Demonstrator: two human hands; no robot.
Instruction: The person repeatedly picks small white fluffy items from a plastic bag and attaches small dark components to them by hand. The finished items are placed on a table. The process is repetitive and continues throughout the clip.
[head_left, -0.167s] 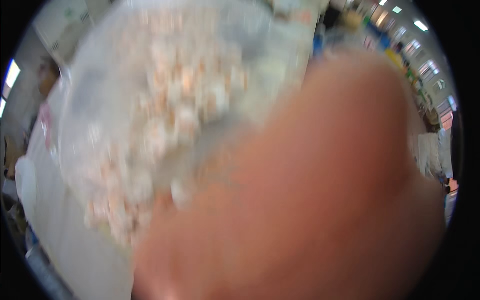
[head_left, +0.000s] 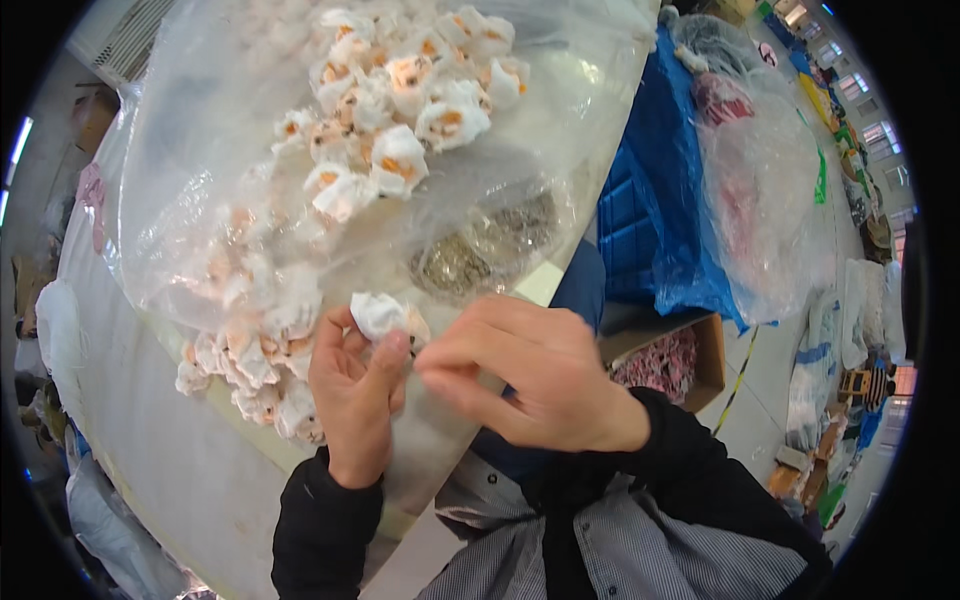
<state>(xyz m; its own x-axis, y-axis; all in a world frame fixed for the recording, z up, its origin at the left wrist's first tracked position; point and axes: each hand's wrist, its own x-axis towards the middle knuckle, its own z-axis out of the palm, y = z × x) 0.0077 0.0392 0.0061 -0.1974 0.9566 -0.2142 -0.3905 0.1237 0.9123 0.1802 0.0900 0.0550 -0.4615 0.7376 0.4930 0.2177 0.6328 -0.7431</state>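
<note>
white fabric flower (head_left: 380, 313) with an orange centre sat pinched in our left hand (head_left: 352, 392), thumb and fingertips closed around its lower part, just above the counter (head_left: 150, 470) edge. our right hand (head_left: 525, 375) was drawn into a narrow pinch right beside it, fingertips touching the flower's side; whether something small lay between those fingertips we could not tell. both grips met close together over the near rim of the counter. just left of the left hand a loose heap of flowers (head_left: 250, 365) of the same kind lay on the pale counter top. beyond them a big clear plastic bag (head_left: 200, 180) spread across the counter, holding many more such flowers, with a small pile of dark bits (head_left: 485, 250) showing through the plastic. further right a blue tarp (head_left: 650, 210), another clear bag (head_left: 770, 200) and a cardboard box (head_left: 690, 360) stood on the floor.
</note>
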